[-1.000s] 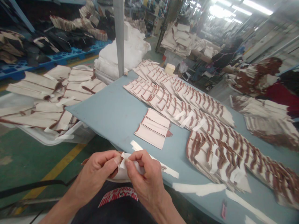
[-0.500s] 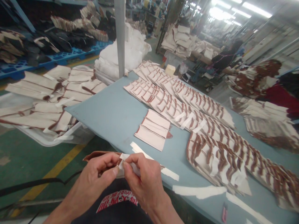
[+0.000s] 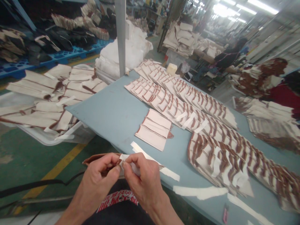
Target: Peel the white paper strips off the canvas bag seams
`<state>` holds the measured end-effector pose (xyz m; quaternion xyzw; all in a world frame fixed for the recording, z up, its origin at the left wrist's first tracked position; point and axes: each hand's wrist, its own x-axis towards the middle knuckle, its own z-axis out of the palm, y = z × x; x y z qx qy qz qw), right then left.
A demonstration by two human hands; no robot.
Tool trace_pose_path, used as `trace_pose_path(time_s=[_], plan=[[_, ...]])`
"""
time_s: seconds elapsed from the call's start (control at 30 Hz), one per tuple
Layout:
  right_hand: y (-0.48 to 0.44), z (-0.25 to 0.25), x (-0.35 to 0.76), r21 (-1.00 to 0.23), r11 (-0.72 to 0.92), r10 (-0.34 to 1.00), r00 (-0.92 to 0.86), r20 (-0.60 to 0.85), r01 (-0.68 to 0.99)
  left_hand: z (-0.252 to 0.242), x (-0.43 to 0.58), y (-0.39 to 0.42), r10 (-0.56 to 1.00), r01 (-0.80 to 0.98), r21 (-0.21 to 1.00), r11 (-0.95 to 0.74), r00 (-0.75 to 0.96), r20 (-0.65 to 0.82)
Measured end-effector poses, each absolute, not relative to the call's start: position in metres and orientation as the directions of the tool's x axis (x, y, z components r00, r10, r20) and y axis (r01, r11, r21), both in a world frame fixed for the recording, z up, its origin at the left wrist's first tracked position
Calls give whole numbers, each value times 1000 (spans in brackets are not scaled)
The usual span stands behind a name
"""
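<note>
My left hand (image 3: pixel 99 178) and my right hand (image 3: pixel 144 179) meet at the near edge of the blue table (image 3: pixel 112 115). Between them they pinch a small brown-edged leather piece (image 3: pixel 93 158) with a white paper strip (image 3: pixel 127 163) on it. The fingertips of both hands touch at the strip's end. A few cream pieces with brown edges (image 3: pixel 154 128) lie overlapped on the table just beyond my hands. White paper strips (image 3: pixel 154 162) lie by my right hand.
Long overlapped rows of cream and brown pieces (image 3: pixel 206 125) cover the table's right side. A grey post (image 3: pixel 120 37) stands at the far table edge. A tray of larger cream pieces (image 3: pixel 47 100) sits left. Other people (image 3: pixel 227 56) work at the far right.
My hands have stayed at the table edge, shifting slightly while working the strip's end. The brown edge of the piece now shows more to the left of my left hand.
</note>
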<state>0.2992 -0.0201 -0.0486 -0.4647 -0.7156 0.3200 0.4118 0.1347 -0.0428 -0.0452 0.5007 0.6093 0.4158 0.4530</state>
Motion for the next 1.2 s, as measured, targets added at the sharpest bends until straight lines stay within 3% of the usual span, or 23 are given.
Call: trace_pose_path(time_s=[0.2,0.6,0.8,0.9,1.07,1.2], plan=[[-26,-51,298,-931,152,977,-194,90,333,-30,142,-44,985,323,941,98,-167,-46],[-23,-40,299,-961,-209,919,-299,-255,179,-28,142,-48,993,421,907,-18,-98,65],[-12,-48,299,-859,-511,748,-502,-435,-18,-33,138,-50,988,462,883,-82,-77,132],[-7,-53,298,-786,-612,665,-592,-456,-83,-40,134,-53,995,419,908,-34,-67,68],[-5,-51,297,-722,-677,625,-629,-462,-142,-40,128,-58,990,323,936,142,-47,-134],[-1,-49,293,-667,-723,593,-658,-465,-179,-30,124,-54,999,354,934,52,-25,-46]])
